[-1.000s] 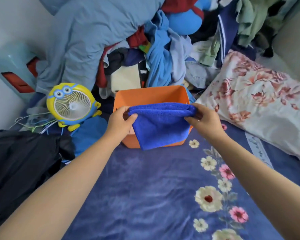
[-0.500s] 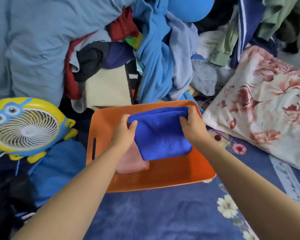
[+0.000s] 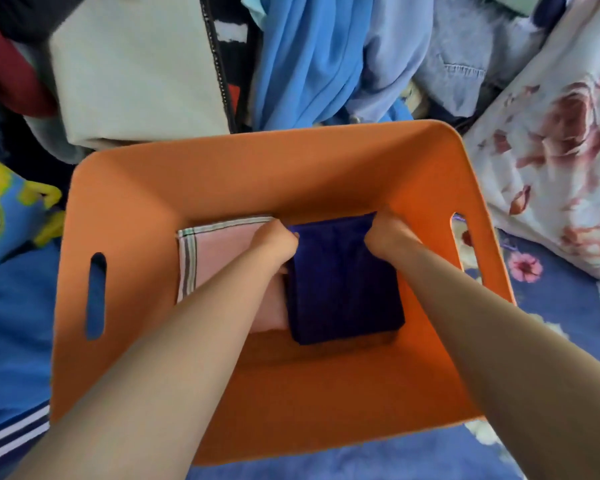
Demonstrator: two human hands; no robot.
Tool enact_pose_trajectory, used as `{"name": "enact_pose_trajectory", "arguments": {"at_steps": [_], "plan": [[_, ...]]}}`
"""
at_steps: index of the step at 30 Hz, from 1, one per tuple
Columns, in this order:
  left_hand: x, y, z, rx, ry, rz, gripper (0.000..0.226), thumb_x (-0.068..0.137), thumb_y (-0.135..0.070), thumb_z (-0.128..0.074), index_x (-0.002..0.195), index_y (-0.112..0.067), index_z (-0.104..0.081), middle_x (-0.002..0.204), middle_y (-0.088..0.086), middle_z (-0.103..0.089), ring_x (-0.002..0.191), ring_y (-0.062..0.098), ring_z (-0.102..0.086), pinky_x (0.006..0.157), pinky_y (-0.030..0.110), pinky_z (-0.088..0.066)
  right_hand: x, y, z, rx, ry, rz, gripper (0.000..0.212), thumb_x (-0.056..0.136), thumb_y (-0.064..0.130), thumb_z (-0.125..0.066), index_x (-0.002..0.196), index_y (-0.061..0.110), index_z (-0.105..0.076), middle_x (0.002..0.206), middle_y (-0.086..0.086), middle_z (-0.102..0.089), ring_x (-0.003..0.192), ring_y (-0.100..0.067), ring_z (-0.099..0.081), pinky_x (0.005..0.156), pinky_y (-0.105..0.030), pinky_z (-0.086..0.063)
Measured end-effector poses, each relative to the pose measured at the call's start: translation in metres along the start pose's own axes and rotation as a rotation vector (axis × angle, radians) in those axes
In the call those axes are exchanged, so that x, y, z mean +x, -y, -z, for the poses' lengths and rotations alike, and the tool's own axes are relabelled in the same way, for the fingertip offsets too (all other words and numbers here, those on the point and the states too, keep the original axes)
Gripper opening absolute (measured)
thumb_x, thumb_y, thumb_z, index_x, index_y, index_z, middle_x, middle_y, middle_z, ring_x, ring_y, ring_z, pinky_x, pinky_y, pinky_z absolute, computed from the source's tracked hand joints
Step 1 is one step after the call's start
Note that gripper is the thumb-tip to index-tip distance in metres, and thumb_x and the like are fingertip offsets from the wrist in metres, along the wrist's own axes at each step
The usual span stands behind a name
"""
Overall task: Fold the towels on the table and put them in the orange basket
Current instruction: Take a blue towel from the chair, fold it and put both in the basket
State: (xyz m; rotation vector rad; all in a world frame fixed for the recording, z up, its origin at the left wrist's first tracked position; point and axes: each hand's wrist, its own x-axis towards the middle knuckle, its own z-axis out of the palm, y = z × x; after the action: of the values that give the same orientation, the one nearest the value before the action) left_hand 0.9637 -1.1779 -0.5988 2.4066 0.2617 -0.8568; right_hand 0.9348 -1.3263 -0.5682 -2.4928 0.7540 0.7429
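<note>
Two hands reach down inside the orange basket, both gripping the far edge of a folded blue towel. Left hand has its fingers curled onto the towel's far-left corner; right hand has its fingers curled onto the far-right corner. The blue towel lies flat on the basket floor, right of centre, its left edge lapping over a folded pink towel with a striped border — this one sits on the floor toward the basket's left wall. Outside the basket: a heap of clothes beyond its far rim, a floral pillow off its right side, a yellow-and-blue fan off its left — only partly in view.
</note>
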Motion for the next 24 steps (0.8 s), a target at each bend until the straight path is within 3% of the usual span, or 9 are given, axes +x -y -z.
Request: {"name": "enact_pose_trajectory", "arguments": {"at_steps": [2, 6, 10, 12, 15, 18, 20, 22, 24], "plan": [[0.013, 0.001, -0.004, -0.009, -0.052, 0.012, 0.038, 0.093, -0.025, -0.048, 0.121, 0.001, -0.050, 0.129, 0.020, -0.052, 0.118, 0.035, -0.048, 0.094, 0.035, -0.039, 0.016, -0.004, -0.010, 0.027, -0.070, 0.012, 0.038, 0.091, 0.008, -0.042, 0.128, -0.002, -0.038, 0.131, -0.024, -0.045, 0.120, -0.037, -0.045, 0.091, -0.034, -0.038], [0.029, 0.005, -0.011, -0.045, -0.141, -0.001, 0.034, 0.091, -0.024, -0.052, 0.113, 0.002, -0.055, 0.121, 0.020, -0.058, 0.113, 0.036, -0.052, 0.089, 0.035, -0.041, 0.039, -0.013, -0.027, 0.091, -0.225, 0.022, 0.039, 0.095, 0.011, -0.037, 0.133, 0.003, -0.032, 0.138, -0.021, -0.041, 0.126, -0.034, -0.040, 0.108, -0.038, -0.029], [0.030, 0.009, -0.021, -0.177, -0.291, -0.006, 0.030, 0.091, -0.022, -0.053, 0.111, 0.000, -0.054, 0.117, 0.017, -0.060, 0.110, 0.033, -0.054, 0.083, 0.031, -0.040, 0.038, -0.020, -0.035, 0.050, -0.395, 0.200, 0.025, 0.094, 0.012, -0.035, 0.117, 0.008, -0.045, 0.126, -0.014, -0.048, 0.105, -0.017, -0.044, 0.103, -0.034, -0.030], [0.029, 0.009, -0.025, -0.234, -0.347, -0.001, 0.026, 0.090, -0.021, -0.054, 0.108, -0.002, -0.054, 0.111, 0.016, -0.062, 0.103, 0.031, -0.056, 0.074, 0.026, -0.035, 0.030, -0.024, -0.041, -0.162, -0.341, 0.404, 0.031, 0.091, 0.006, -0.037, 0.121, 0.005, -0.043, 0.130, -0.016, -0.042, 0.111, -0.023, -0.043, 0.103, -0.035, -0.030], [0.026, 0.010, -0.028, -0.296, -0.390, -0.031, 0.010, 0.090, -0.019, -0.053, 0.093, -0.012, -0.047, 0.096, 0.013, -0.061, 0.085, 0.027, -0.054, 0.067, 0.025, -0.032, 0.023, -0.034, -0.054, -0.427, -0.180, 0.602, 0.040, 0.092, 0.007, -0.037, 0.132, 0.003, -0.038, 0.147, -0.016, -0.024, 0.137, -0.030, -0.022, 0.113, -0.036, -0.020], [0.026, 0.009, -0.031, -0.274, -0.451, -0.047, 0.015, 0.091, -0.016, -0.051, 0.086, -0.012, -0.037, 0.092, 0.015, -0.060, 0.076, 0.024, -0.048, 0.064, 0.027, -0.030, 0.023, -0.037, -0.061, -0.455, -0.075, 0.576, 0.043, 0.096, 0.021, -0.034, 0.138, 0.010, -0.034, 0.155, -0.012, -0.006, 0.143, -0.027, -0.001, 0.116, -0.037, -0.006], [0.023, 0.007, -0.034, -0.233, -0.499, -0.102, 0.008, 0.091, -0.014, -0.050, 0.087, -0.008, -0.046, 0.094, 0.019, -0.062, 0.082, 0.029, -0.053, 0.066, 0.032, -0.032, 0.027, -0.037, -0.063, -0.460, -0.034, 0.523, 0.049, 0.097, 0.030, -0.031, 0.143, 0.015, -0.022, 0.155, -0.009, 0.006, 0.143, -0.025, 0.009, 0.116, -0.037, 0.002], [0.015, 0.008, -0.039, -0.133, -0.560, -0.260, 0.010, 0.087, -0.009, -0.054, 0.089, 0.000, -0.058, 0.099, 0.022, -0.064, 0.097, 0.035, -0.057, 0.080, 0.035, -0.037, 0.030, -0.039, -0.067, -0.480, -0.007, 0.485, 0.054, 0.098, 0.034, -0.026, 0.146, 0.018, -0.007, 0.154, -0.008, 0.015, 0.142, -0.024, 0.015, 0.116, -0.037, 0.007], [0.005, 0.014, -0.048, 0.073, -0.627, -0.556, 0.010, 0.075, -0.001, -0.065, 0.083, 0.005, -0.066, 0.104, 0.024, -0.066, 0.104, 0.039, -0.059, 0.089, 0.037, -0.046, 0.031, -0.042, -0.072, -0.476, -0.009, 0.468, 0.056, 0.098, 0.036, -0.023, 0.146, 0.019, 0.002, 0.153, -0.007, 0.019, 0.141, -0.024, 0.018, 0.115, -0.037, 0.009]]}}
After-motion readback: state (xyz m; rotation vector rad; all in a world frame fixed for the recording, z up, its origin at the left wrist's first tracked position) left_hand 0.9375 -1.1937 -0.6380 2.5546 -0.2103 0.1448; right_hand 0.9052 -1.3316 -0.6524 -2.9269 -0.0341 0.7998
